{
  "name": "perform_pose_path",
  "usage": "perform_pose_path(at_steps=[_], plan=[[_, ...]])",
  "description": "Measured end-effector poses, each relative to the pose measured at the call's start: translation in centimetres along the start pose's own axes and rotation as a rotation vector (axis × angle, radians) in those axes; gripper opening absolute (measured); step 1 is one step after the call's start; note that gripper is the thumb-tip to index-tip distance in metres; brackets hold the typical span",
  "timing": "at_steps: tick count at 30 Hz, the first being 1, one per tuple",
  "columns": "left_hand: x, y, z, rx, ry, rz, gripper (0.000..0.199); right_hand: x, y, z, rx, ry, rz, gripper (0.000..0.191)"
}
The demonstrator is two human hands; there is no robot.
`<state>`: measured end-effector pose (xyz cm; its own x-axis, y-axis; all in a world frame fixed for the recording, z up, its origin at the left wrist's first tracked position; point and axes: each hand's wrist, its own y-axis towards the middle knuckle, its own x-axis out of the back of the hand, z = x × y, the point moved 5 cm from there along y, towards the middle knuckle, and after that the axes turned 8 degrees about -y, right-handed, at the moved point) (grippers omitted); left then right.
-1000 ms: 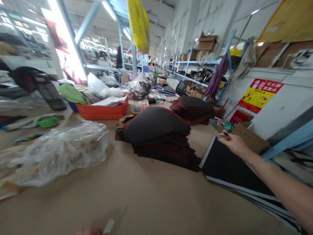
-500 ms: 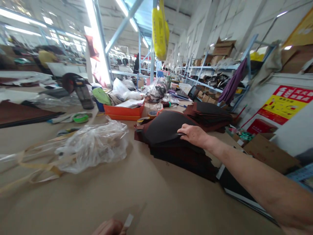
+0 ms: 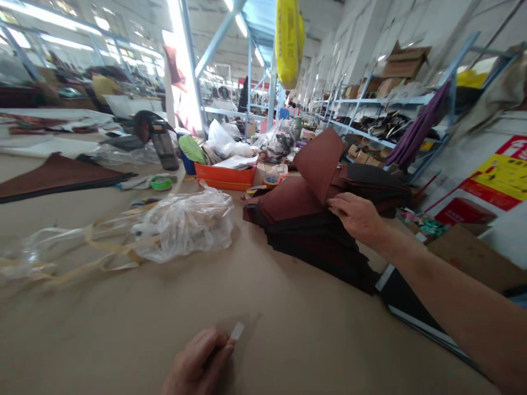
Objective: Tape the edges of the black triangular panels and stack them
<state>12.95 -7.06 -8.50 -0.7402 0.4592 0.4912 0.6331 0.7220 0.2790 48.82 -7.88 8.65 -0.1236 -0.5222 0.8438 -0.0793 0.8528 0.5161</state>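
Observation:
My left hand (image 3: 201,359) is closed near the bottom edge, pinching a small whitish strip (image 3: 236,332) that sticks out past the fingertips, above the brown tabletop (image 3: 296,323). At right centre my right hand (image 3: 356,215) grips the edge of a reddish-brown piece (image 3: 321,163), its fingers closed on it. That piece stands tilted up over a stack of brown and black pieces (image 3: 313,236). Another stack (image 3: 376,184) of dark pieces lies behind it on the right.
A crumpled clear plastic bag (image 3: 189,222) with tan straps lies left of the stack. Behind are an orange box (image 3: 225,176), a green tape roll (image 3: 161,182) and a dark bottle (image 3: 164,148). A cardboard box (image 3: 473,255) stands at right.
My right hand has lifted a piece off the stack; its reddish-brown face now shows, where a dark face lay on top before. My left hand has come further into view with the strip.

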Motion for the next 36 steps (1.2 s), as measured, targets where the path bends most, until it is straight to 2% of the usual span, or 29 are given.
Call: perform_pose_path(at_steps=[3,4,6,10,13,15,17,22,24,26,29,32,36], plan=[[1.1,0.0,-0.6,0.101,-0.107,-0.021,0.025,0.3,-4.8,5.5,0.333,-0.04,0.128,0.023],[1.6,-0.1,-1.1,0.124,-0.15,-0.023,0.024,0.1,-6.8,7.4,0.412,-0.036,0.162,0.024],[2.8,-0.4,-2.3,0.16,-0.222,-0.02,0.019,-0.7,-10.9,10.5,0.481,0.016,0.215,0.025],[4.0,-0.5,-5.3,0.213,-0.252,0.029,0.011,-2.9,-17.6,14.5,0.442,0.105,0.303,0.025],[2.3,-0.1,-6.7,0.219,-0.242,0.172,0.014,-4.2,-20.0,15.3,0.31,0.137,0.308,0.028],[0.2,0.2,-7.1,0.23,-0.259,0.273,0.018,-4.6,-20.5,15.1,0.208,0.199,0.312,0.027],[-2.0,0.3,-7.2,0.255,-0.297,0.34,0.02,-4.6,-20.5,14.5,0.074,0.355,0.354,0.024],[-6.5,0.4,-7.7,0.339,-0.318,0.481,0.017,-3.9,-19.8,12.8,-0.542,1.067,0.523,0.026],[-7.4,0.5,-7.9,0.382,-0.295,0.518,0.016,-3.6,-19.6,13.3,-0.678,1.281,0.611,0.025],[-7.9,0.6,-8.0,0.413,-0.268,0.543,0.015,-3.6,-19.4,14.1,-0.745,1.39,0.688,0.026],[-8.2,0.8,-8.2,0.415,-0.233,0.562,0.016,-4.2,-19.1,15.0,-0.79,1.415,0.705,0.021],[-8.5,0.8,-8.2,0.387,-0.189,0.566,0.018,-4.6,-18.8,15.8,-0.727,1.403,0.697,0.006],[-9.1,0.9,-7.7,0.356,-0.077,0.622,0.023,-4.0,-18.7,16.2,-0.624,1.31,0.655,0.006]])
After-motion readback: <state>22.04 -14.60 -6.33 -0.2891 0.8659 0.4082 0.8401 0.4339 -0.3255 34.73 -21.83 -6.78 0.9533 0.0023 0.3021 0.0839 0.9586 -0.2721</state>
